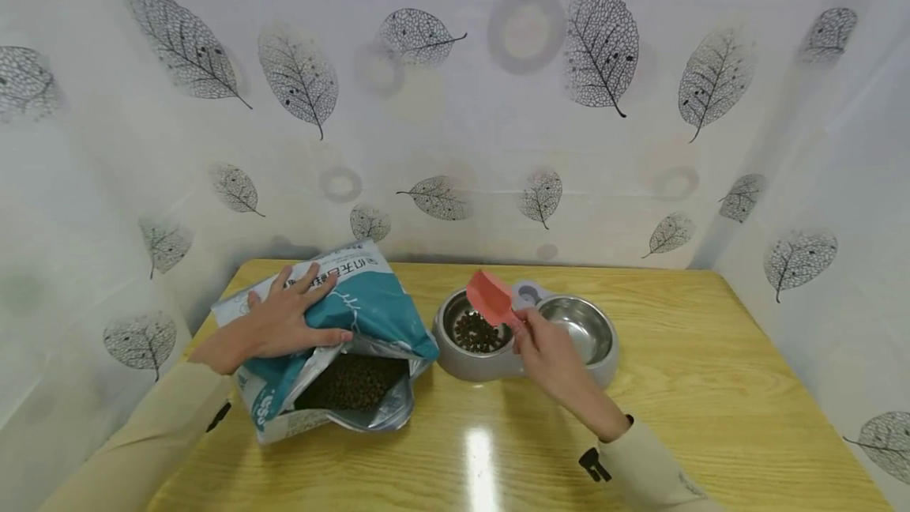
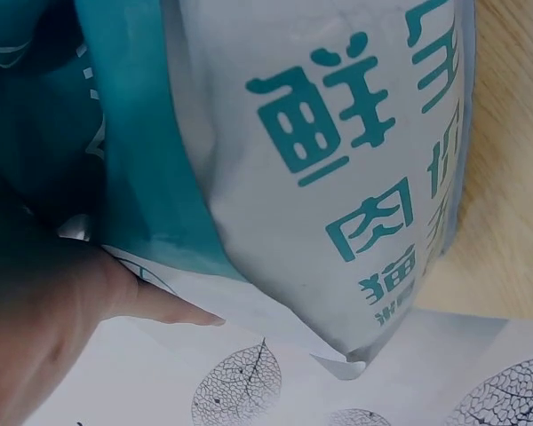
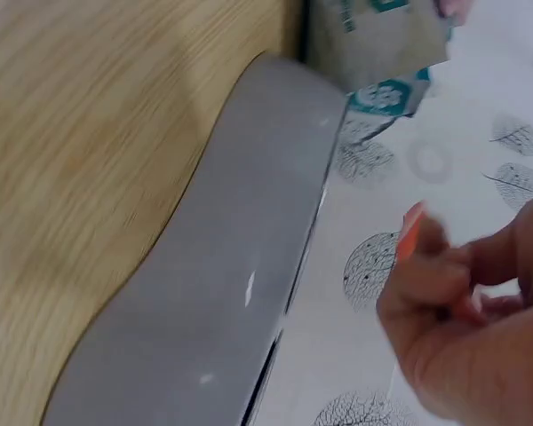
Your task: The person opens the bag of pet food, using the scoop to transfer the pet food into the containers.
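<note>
My left hand (image 1: 284,321) rests with spread fingers on top of a teal and white pet food bag (image 1: 380,303). The bag lies on its side, and its gaping mouth shows brown kibble (image 1: 355,382) within. In my right hand (image 1: 550,350) is the handle of a red scoop (image 1: 490,299), held tilted above the left side of a grey double bowl (image 1: 472,370). Some kibble (image 1: 475,333) lies in that left steel basin; the right basin (image 1: 579,322) shows bare metal. The right wrist view has the right hand (image 3: 471,311) gripping the scoop, mostly hidden by the fingers.
Everything stands on a yellow wood-grain table (image 1: 682,370). A pale curtain (image 1: 455,117) printed with dark leaves hangs behind it and at both sides. The bag's open mouth lies close to the left end of the double bowl.
</note>
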The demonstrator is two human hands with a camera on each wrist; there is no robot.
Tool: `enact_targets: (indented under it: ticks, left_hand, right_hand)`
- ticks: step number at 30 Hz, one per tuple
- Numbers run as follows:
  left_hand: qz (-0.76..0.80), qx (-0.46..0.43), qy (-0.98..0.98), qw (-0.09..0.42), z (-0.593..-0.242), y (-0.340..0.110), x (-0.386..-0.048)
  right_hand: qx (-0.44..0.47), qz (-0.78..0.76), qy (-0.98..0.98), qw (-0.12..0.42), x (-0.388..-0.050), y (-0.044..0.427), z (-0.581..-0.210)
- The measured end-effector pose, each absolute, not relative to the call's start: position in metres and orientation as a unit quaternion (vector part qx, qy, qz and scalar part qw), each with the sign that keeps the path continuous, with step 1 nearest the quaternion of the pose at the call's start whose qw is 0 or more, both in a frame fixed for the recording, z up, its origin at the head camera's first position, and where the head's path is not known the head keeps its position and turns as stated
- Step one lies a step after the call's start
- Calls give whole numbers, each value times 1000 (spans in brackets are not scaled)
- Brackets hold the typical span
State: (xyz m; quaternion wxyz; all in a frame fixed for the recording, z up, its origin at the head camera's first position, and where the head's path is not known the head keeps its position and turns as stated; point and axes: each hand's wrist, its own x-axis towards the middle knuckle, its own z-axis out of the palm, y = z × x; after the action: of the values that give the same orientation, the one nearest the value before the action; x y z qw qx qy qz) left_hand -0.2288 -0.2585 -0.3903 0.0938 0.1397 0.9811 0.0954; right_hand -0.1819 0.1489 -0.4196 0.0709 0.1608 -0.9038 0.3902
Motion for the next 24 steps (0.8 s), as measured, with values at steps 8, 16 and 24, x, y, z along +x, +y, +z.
enact_targets:
  ticks: [8, 16, 24]
  left_hand:
    - [100, 140, 980, 98, -390, -258, -229]
    - [97, 142, 980, 99, -389, -256, -229]
    - [91, 139, 981, 100, -388, -256, -229]
  right_hand:
    - [271, 476, -831, -100, -154, 138, -402]
    - [401, 390, -829, -24, -131, 105, -412]
    - [442, 200, -857, 171, -113, 63, -426]
